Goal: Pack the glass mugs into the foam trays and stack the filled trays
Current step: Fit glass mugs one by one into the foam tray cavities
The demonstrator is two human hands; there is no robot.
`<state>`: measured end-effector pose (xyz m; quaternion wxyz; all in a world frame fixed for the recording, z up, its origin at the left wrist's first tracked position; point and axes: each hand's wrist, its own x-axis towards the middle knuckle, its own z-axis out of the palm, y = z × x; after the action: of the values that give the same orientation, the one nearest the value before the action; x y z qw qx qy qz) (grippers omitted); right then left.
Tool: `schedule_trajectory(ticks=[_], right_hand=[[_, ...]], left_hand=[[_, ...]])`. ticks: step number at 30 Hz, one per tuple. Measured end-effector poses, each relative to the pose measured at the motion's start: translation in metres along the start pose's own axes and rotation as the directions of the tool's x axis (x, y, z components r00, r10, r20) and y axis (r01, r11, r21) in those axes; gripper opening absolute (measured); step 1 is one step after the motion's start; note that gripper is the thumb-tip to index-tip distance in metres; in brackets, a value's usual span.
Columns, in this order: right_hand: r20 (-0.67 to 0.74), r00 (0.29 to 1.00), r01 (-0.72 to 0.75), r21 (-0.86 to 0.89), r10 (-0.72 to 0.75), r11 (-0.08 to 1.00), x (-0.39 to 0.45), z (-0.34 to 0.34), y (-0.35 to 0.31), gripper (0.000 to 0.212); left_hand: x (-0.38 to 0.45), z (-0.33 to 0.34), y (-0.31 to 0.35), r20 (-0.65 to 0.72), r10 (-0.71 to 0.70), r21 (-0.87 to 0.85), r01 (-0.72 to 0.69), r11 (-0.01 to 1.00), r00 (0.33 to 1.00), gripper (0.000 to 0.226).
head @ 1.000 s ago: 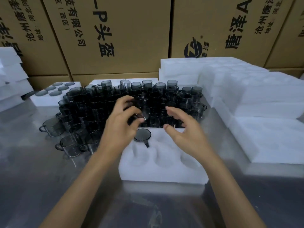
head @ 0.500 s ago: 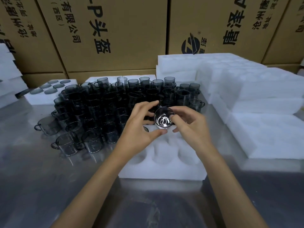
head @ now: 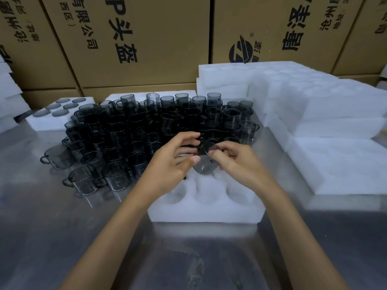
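Note:
A white foam tray (head: pixel 206 212) with round pockets lies on the steel table in front of me. Both hands hold one smoky glass mug (head: pixel 206 162) tilted over the tray's far middle pocket. My left hand (head: pixel 170 164) pinches its left side with thumb and fingers. My right hand (head: pixel 234 162) pinches its right rim. Behind the tray stands a dense cluster of dark glass mugs (head: pixel 146 130). The tray's near three pockets hold nothing; the far left pocket is hidden by my left hand.
Stacks of bare foam trays (head: pixel 326 122) rise at the right. A filled foam tray (head: pixel 60 114) sits at the back left, more foam (head: pixel 8 95) at the far left edge. Cardboard boxes (head: pixel 146 38) wall the back. Steel table (head: pixel 62 237) lies in front.
My left hand lifted a mug from the cluster, my right hand joined it, and both brought the mug lower over the tray, tilting it from facing me to angled downward.

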<state>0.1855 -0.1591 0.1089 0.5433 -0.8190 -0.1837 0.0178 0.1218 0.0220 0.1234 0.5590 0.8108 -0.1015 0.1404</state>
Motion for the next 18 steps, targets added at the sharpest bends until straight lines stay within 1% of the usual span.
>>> schedule_trajectory(ticks=[1, 3, 4, 6, 8, 9, 10, 12, 14, 18], right_hand=[[-0.041, 0.999, 0.003, -0.022, -0.004, 1.0, 0.001, 0.0, 0.001, 0.015], [-0.135, 0.991, 0.008, -0.062, -0.016, 0.998, 0.002, 0.0, 0.004, 0.02], [-0.189, 0.982, 0.012, -0.097, -0.03, 0.995, 0.003, 0.0, 0.004, 0.025], [-0.279, 0.957, 0.028, -0.18, -0.078, 0.983, 0.002, 0.001, 0.003, 0.03], [-0.321, 0.939, 0.049, -0.237, -0.126, 0.97, 0.001, 0.003, 0.002, 0.032], [-0.329, 0.934, 0.054, -0.251, -0.138, 0.966, 0.0, 0.003, 0.001, 0.033], [-0.328, 0.934, 0.057, -0.246, -0.139, 0.968, 0.0, 0.002, 0.001, 0.035], [-0.296, 0.95, 0.051, -0.171, -0.101, 0.984, 0.0, 0.001, 0.0, 0.037], [-0.235, 0.971, 0.013, -0.104, -0.037, 0.994, 0.0, 0.0, -0.001, 0.036], [-0.09, 0.995, -0.055, -0.078, 0.048, 0.995, 0.0, -0.001, -0.001, 0.037]], left_hand=[[0.0, 0.0, -0.002, -0.022, 0.0, 0.045, 0.001, 0.999, 1.0, 0.039], [0.0, 0.0, -0.004, -0.029, -0.014, 0.084, 0.016, 0.996, 0.999, 0.034], [0.0, 0.001, -0.005, -0.003, -0.022, 0.094, 0.023, 0.995, 1.0, 0.037], [0.0, 0.005, -0.006, 0.052, -0.021, 0.17, 0.012, 0.985, 0.998, 0.052], [0.002, 0.01, -0.007, 0.056, -0.026, 0.258, 0.011, 0.966, 0.998, 0.064], [0.003, 0.011, -0.008, 0.047, -0.032, 0.284, 0.017, 0.959, 0.998, 0.065], [0.005, 0.012, -0.009, 0.042, -0.036, 0.299, 0.022, 0.954, 0.998, 0.065], [0.007, 0.011, -0.013, 0.053, -0.052, 0.309, 0.033, 0.951, 0.997, 0.065], [0.008, 0.007, -0.017, 0.064, -0.067, 0.302, 0.044, 0.952, 0.996, 0.064], [0.008, 0.002, -0.021, 0.103, -0.099, 0.27, 0.068, 0.96, 0.99, 0.056]])
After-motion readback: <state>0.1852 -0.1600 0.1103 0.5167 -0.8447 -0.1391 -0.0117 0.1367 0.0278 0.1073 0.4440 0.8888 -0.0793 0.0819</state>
